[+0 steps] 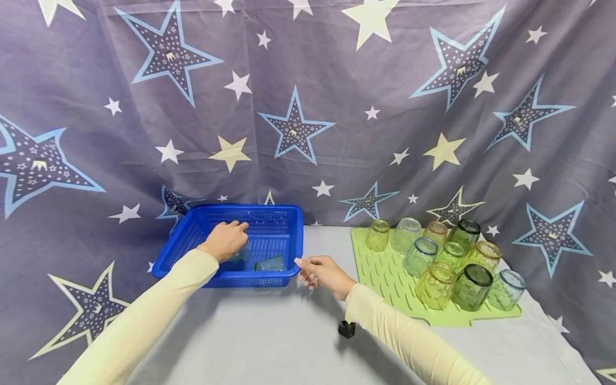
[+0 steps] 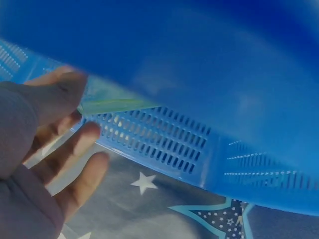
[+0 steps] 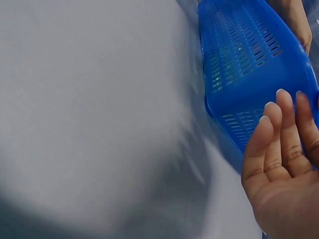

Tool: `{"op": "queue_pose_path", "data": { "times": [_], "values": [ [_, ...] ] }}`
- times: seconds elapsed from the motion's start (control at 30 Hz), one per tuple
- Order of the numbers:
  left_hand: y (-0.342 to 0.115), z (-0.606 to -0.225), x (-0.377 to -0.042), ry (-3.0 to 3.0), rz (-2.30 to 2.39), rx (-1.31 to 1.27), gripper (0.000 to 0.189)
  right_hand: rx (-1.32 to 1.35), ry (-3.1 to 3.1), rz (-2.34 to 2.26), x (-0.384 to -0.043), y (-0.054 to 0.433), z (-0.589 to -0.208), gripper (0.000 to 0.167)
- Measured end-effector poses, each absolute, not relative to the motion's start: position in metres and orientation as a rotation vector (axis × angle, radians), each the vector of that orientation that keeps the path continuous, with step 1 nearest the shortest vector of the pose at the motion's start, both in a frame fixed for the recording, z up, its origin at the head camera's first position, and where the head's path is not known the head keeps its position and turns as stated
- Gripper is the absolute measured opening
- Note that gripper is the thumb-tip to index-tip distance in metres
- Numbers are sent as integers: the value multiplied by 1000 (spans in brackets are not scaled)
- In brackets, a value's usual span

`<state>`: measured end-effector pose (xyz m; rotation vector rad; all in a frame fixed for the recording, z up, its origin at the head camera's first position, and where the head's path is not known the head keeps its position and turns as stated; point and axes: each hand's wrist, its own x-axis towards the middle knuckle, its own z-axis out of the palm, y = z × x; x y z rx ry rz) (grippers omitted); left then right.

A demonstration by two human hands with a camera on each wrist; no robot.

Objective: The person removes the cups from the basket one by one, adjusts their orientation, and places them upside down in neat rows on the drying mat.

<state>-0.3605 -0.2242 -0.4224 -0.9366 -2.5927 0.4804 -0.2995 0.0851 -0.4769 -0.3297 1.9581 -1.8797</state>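
My left hand [image 1: 226,241] reaches into a blue plastic basket [image 1: 226,274], its fingers loosely spread in the left wrist view. Close by its thumb and fingertips there, a clear glass with a green rim [image 2: 119,105] shows partly; whether they touch cannot be told. In the head view a bluish glass [image 1: 242,252] lies partly hidden beneath this hand, and a greenish glass [image 1: 271,263] rests on its side nearer the right wall. My right hand [image 1: 324,272] pinches the basket's front right corner between thumb and index finger, the other fingers held loosely below the rim.
To the right, a green draining mat [image 1: 380,278] carries several upturned coloured glasses, among them a yellow one [image 1: 435,286] and a dark one [image 1: 473,287]. A small black object [image 1: 346,329] shows beneath the right forearm. A star-patterned cloth [image 1: 308,176] hangs behind the table.
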Motion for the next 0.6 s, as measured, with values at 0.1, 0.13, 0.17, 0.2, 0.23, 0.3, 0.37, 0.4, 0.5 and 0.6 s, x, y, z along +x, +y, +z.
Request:
{"op": "queue_pose_path", "data": {
  "times": [0.1,0.13,0.17,0.2,0.23,0.3,0.37,0.4,0.5,0.6],
  "values": [
    [-227,-419,-357,-2566,469,-927,28,-327,1956,-1879,-299,85,-478,44],
    [-229,-418,-355,-2563,458,-917,30,-328,1955,-1879,-299,85,-478,44],
    [-230,-416,-353,-2571,453,-905,32,-327,1950,-1879,-299,85,-478,43],
    [-231,-415,-352,-2586,446,-889,34,-328,1949,-1880,-299,85,-479,43],
    [-233,-414,-351,-2608,436,-873,36,-327,1948,-1881,-299,85,-479,43],
    [-236,-412,-350,-2664,410,-836,38,-327,1946,-1883,-299,85,-480,44],
    [-240,-412,-349,-2734,365,-807,39,-327,1949,-1881,-299,84,-480,45],
    [-242,-412,-349,-2760,329,-796,39,-328,1953,-1880,-299,84,-480,47],
    [-248,-410,-347,-2823,195,-772,38,-331,1962,-1877,-299,84,-480,47],
    [-251,-408,-345,-2890,35,-714,33,-332,1959,-1877,-299,84,-479,46]
  ]
}}
